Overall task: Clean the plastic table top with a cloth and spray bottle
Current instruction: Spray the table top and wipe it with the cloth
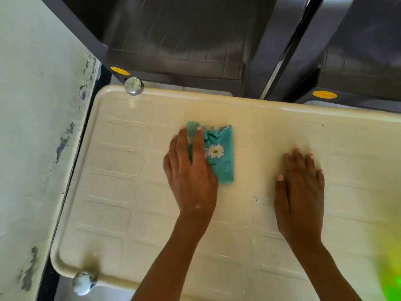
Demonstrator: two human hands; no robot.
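Observation:
A cream plastic table top (121, 192) with moulded panels fills the view. On its middle lies a folded teal cloth (221, 155) with a white daisy print. My left hand (191, 170) lies flat on the cloth's left part, fingers straight, pressing it to the table. To the right, apart from the cloth, my right hand (301, 187) rests flat on the bare surface with fingers spread. A blurred green-yellow shape (390, 263) at the lower right edge may be the spray bottle; it is too blurred to tell.
Two dark plastic chairs (178, 44) (358, 51) stand against the table's far edge. A pale peeling wall (32, 127) runs along the left. Shiny metal knobs sit at the far-left corner (133, 86) and near-left corner (83, 282) of the table.

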